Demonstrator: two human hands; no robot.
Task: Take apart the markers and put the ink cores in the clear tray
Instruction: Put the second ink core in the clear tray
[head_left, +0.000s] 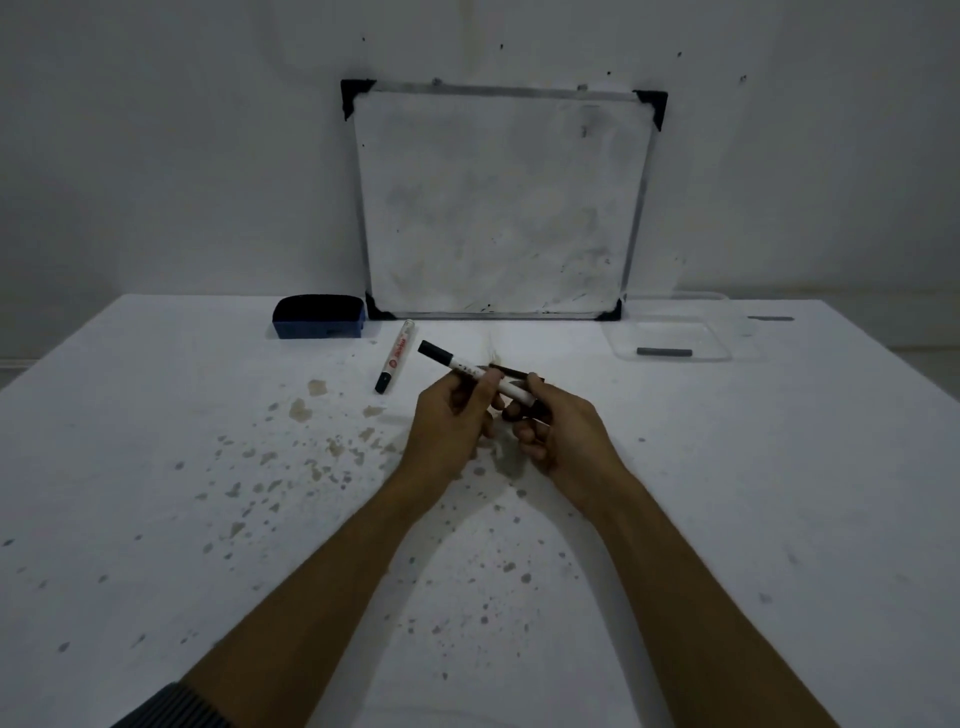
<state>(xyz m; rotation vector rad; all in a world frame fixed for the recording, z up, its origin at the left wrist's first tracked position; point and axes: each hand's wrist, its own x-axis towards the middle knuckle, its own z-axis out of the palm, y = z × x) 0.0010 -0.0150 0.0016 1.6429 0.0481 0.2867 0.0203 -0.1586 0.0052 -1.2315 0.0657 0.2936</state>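
Observation:
A white marker with a black cap is held above the middle of the table, cap pointing up-left. My left hand grips its middle, and my right hand grips its rear end. A dark thin piece shows behind the marker at my right fingers; what it is I cannot tell. A second white marker lies on the table to the left, black cap toward me. The clear tray sits at the back right with one grey ink core lying in it.
A whiteboard leans against the wall at the back of the white table. A dark blue eraser sits left of it. A grey stick lies beyond the tray. Brown stains dot the table.

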